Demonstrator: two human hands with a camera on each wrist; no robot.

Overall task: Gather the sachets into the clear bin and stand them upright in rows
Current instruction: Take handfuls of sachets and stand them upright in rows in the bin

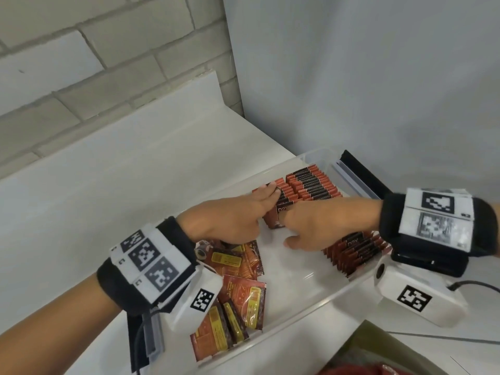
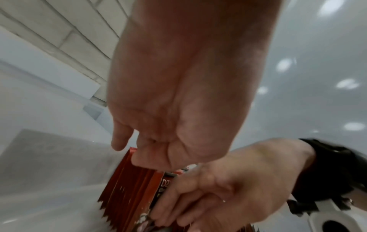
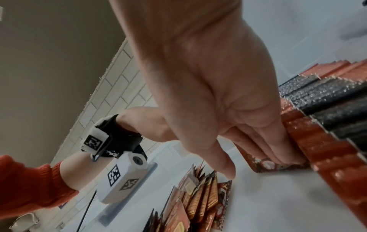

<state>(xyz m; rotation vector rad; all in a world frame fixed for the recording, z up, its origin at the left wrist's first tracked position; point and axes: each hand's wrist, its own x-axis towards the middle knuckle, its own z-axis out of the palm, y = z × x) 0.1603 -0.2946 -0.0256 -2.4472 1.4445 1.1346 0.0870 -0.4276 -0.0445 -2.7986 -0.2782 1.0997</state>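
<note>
A clear bin (image 1: 295, 269) sits on a white counter. Along its far end stand upright rows of red-and-black sachets (image 1: 313, 185), and another row (image 1: 354, 250) stands by its right wall. My left hand (image 1: 259, 201) lays straight fingers (image 2: 145, 158) over the top and far side of a short upright row (image 1: 281, 201). My right hand (image 1: 305, 226) presses flat fingers (image 3: 278, 150) against the front sachet's face (image 3: 264, 164), with its thumb pointing down at the bin floor. Loose sachets (image 1: 238, 288) lie flat in the bin's near left corner.
A black and grey slab (image 1: 362, 174) lies behind the bin's far right corner. A brick wall runs along the counter's (image 1: 135, 185) back, and a grey panel (image 1: 351, 77) rises on the right. A dark surface (image 1: 392, 353) lies at the near right.
</note>
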